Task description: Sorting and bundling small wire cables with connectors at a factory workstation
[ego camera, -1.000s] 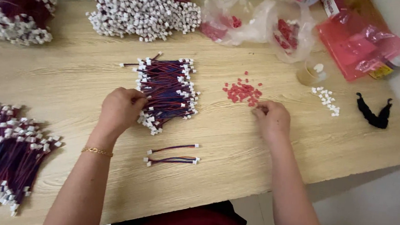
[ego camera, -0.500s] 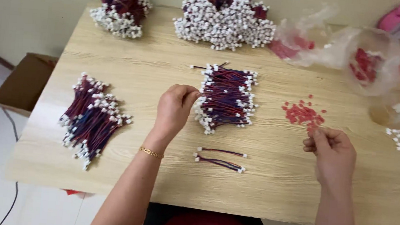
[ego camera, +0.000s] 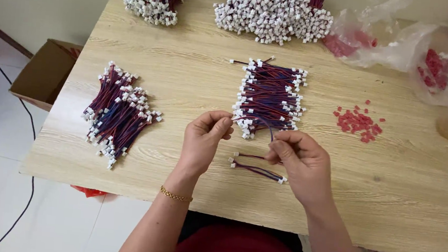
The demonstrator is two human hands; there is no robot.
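**Both hands pinching one wire above the table**

We are holding a short red-and-blue wire [ego camera: 259, 122] between our two hands, just over the near end of the middle wire stack [ego camera: 270, 99]. Our left hand [ego camera: 204, 140] is pinching one end of it between thumb and fingertips, the other fingers curled in. Our right hand [ego camera: 298, 161] is pinching the other end the same way, with the wire arching between the two. Just beneath our hands, two finished wires [ego camera: 255, 166] are lying on the table [ego camera: 388, 208]. A second stack [ego camera: 118, 113] is lying well to the left. A scatter of red caps [ego camera: 358, 122] is sitting to the right of the middle stack.
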